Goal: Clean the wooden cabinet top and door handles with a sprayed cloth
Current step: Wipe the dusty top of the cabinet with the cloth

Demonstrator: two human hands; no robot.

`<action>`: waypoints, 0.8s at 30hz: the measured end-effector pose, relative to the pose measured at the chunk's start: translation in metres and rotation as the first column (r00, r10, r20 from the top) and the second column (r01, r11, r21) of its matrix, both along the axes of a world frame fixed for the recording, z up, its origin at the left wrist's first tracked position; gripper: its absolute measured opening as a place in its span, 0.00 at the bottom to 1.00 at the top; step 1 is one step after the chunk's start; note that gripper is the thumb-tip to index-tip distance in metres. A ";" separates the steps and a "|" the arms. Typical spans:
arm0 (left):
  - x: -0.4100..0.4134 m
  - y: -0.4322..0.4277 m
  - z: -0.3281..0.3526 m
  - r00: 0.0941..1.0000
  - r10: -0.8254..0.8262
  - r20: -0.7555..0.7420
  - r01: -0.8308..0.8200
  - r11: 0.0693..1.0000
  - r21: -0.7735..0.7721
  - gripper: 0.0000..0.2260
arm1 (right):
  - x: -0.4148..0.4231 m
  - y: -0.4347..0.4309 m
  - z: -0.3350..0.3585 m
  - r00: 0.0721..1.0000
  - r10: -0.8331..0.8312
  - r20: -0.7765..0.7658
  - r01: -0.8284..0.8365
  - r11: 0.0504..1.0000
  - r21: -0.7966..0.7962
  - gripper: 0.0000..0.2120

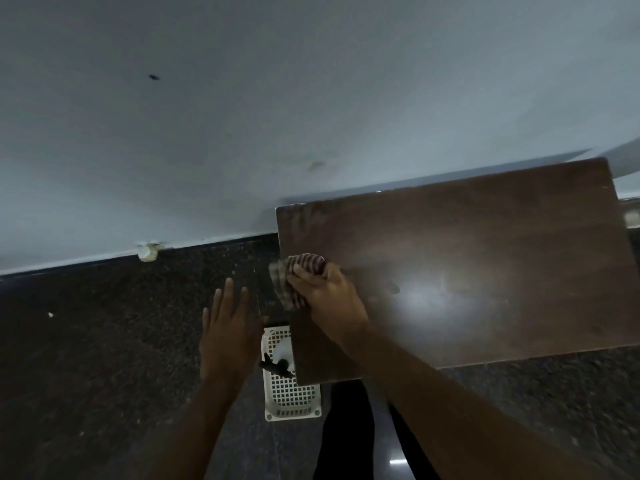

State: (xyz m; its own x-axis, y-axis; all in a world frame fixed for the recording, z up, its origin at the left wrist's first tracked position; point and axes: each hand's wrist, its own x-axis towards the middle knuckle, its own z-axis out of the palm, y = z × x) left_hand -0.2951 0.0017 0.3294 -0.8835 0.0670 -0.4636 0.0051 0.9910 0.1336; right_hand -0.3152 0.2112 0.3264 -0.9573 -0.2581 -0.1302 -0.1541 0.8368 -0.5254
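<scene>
The dark brown wooden cabinet top (485, 258) fills the right half of the head view, seen from above, with a bright glare patch near its middle. My right hand (329, 299) presses a striped, checked cloth (298, 275) onto the top at its left edge, and part of the cloth hangs over that edge. My left hand (228, 327) hovers flat with spread fingers over the floor, just left of the cabinet, holding nothing. The door handles are hidden below the top.
A white perforated plastic basket (287, 400) stands on the dark speckled floor (104, 341) beside the cabinet's left side, with a spray bottle's black trigger head (275, 367) in it. A pale wall (242, 116) runs behind. My dark trouser leg (346, 438) stands below the cabinet front.
</scene>
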 end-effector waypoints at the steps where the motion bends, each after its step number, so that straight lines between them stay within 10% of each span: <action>1: 0.000 -0.004 0.000 1.000 0.000 0.004 0.000 1.000 -0.005 0.29 | 0.001 0.010 -0.002 0.999 0.033 -0.002 -0.033 0.999 0.007 0.31; 11: 0.011 -0.014 -0.003 0.998 0.058 -0.033 -0.055 0.995 0.089 0.26 | -0.089 0.025 0.011 0.948 -0.318 0.030 0.312 0.943 0.117 0.22; 19: -0.018 0.012 0.013 0.965 -0.004 -0.264 0.073 0.965 0.251 0.27 | -0.018 -0.022 -0.004 0.993 -0.068 0.091 0.085 0.979 -0.187 0.14; 24: -0.058 0.053 0.009 0.920 -0.177 -0.350 0.293 0.904 0.311 0.21 | 0.047 -0.028 0.001 0.992 0.091 -0.083 -0.092 0.996 -0.001 0.18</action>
State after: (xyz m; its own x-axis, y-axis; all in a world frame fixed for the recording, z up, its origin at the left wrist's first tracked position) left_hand -0.3526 0.0546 0.3381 -0.9143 0.3973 -0.0793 0.3296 0.8432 0.4247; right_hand -0.2681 0.1836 0.3270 -0.9371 -0.3454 -0.0497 -0.2732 0.8147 -0.5115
